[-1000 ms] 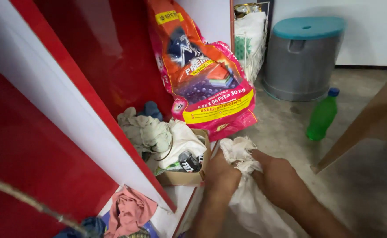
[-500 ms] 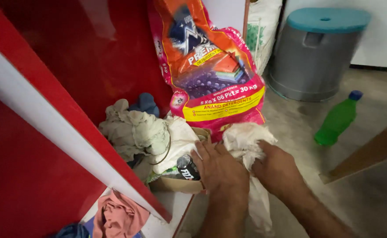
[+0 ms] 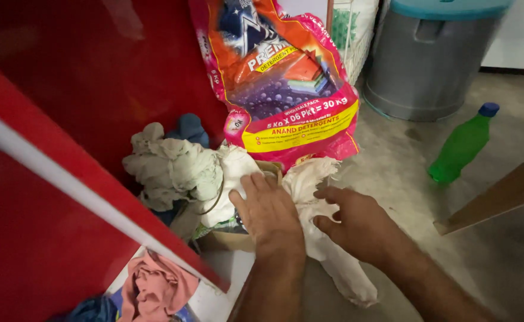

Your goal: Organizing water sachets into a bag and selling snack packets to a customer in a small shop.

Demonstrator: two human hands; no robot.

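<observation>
Centre frame, left hand (image 3: 266,211) presses flat, fingers spread, on the cardboard box (image 3: 229,238) of rags while right hand (image 3: 357,223) pinches the white cloth (image 3: 327,250) beside it; firmer grip advisable before lifting.

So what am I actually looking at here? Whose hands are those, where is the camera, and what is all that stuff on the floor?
There is no machine here: a person wears a camera on the head, so this one picture looks down at that person's own two bare hands. The left hand lies flat on a pile of rags in a low cardboard box. The right hand pinches a long white cloth that trails onto the concrete floor. Behind the box leans a big pink and orange detergent sack against a red panel. To the right lies a green plastic bottle with a blue cap, and behind it stands a grey bin with a teal lid. At the lower left, a pink cloth lies crumpled.
</observation>
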